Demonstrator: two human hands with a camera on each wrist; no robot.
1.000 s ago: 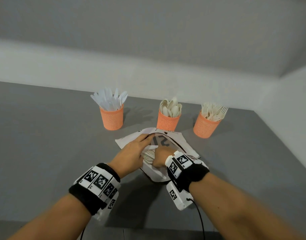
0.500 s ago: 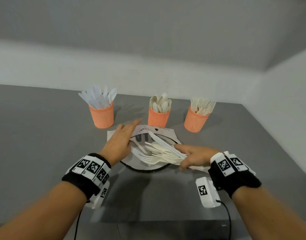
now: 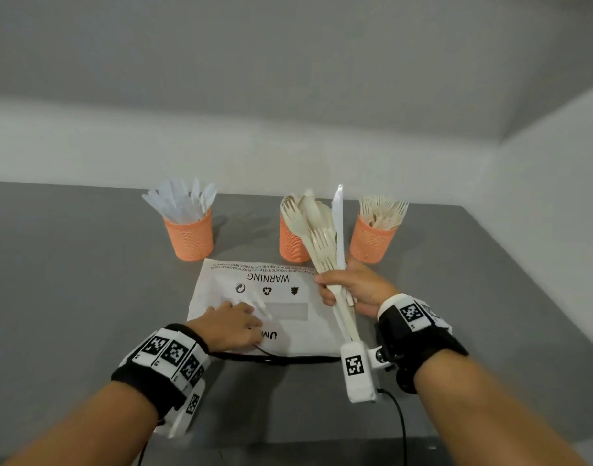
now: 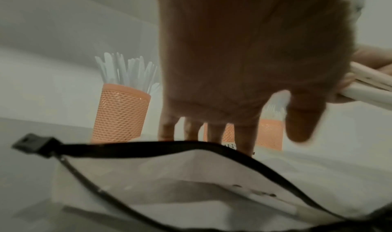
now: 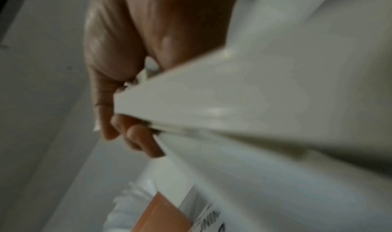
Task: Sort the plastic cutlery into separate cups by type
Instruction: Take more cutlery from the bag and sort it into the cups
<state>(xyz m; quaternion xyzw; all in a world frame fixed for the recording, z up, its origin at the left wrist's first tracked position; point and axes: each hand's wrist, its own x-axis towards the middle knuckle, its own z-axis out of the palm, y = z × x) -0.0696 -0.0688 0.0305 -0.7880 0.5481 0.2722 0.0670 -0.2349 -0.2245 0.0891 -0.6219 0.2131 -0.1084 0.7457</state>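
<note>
Right hand [image 3: 350, 288] grips a mixed bundle of cutlery [image 3: 325, 243] upright by the handles, heads fanned so types can be told apart, near the three orange cups [image 3: 372, 242], while left hand [image 3: 232, 326] lies flat-fingered, pinning the white bag [image 3: 298, 317] down.

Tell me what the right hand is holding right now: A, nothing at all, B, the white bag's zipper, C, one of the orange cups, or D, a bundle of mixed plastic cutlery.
D: the right hand grips a bundle of forks, spoons and a knife, raised above the white bag.
</note>
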